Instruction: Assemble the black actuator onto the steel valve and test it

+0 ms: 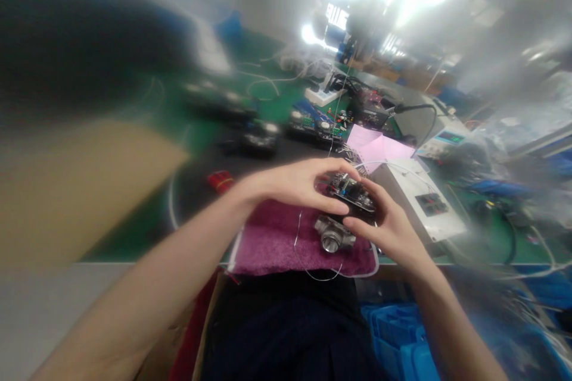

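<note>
The circuit board (351,190), black and studded with small parts, sits between both hands above the cloth. From the left, a red bundle (220,181) lies on the tabletop (123,235); next, the left hand (308,184) arches its fingers around the board. Below spreads the fuzzy purple cloth (268,244), edged in white, with a round-mouthed metal fitting (331,235) just nearer than the board. Smooth pink paper (379,146) lies farther off. The right hand (393,223) curves in similarly; whether either set of fingers presses tight, I can't tell. Rightmost stands a boxy pale case (404,190).
</note>
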The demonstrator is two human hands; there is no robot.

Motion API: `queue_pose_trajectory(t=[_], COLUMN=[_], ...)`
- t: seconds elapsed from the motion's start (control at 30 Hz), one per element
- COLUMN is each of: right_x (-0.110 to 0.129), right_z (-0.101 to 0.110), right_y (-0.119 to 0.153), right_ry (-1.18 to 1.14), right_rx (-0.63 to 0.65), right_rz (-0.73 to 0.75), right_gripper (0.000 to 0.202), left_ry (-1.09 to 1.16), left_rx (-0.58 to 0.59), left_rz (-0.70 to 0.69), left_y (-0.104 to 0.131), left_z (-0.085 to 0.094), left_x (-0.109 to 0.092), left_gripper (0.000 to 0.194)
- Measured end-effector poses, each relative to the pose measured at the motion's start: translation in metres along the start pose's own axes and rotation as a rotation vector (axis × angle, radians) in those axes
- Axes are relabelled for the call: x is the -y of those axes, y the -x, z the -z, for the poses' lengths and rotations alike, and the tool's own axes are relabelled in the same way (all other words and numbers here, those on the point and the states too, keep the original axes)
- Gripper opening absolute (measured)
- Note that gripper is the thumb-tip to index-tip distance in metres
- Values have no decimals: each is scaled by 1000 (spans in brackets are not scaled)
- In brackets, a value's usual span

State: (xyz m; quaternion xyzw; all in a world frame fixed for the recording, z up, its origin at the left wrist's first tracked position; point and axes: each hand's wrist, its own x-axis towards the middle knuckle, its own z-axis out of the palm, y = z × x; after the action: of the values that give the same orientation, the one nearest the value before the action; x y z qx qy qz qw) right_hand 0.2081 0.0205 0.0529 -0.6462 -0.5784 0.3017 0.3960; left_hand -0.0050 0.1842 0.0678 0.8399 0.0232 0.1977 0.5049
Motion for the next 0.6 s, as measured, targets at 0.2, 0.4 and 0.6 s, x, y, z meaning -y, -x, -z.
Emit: queue_pose_trajectory(t=[0.2, 0.4, 0.6], right_x=[10, 12, 14], right_z=[-21, -31, -34], right_y=[14, 29, 38], right_ry=[112, 230, 281], right_rx=[-197, -266, -288], right_rz=[29, 120, 218], right_gripper=[81, 82, 82], left_ry=[-402, -582, -522], left_rx=[-50, 51, 123], left_rz=[21, 90, 56], left_y=[-4, -9, -7], left_z=[-1, -6, -5], left_x=[-39, -69, -71], left_gripper=[29, 29, 34])
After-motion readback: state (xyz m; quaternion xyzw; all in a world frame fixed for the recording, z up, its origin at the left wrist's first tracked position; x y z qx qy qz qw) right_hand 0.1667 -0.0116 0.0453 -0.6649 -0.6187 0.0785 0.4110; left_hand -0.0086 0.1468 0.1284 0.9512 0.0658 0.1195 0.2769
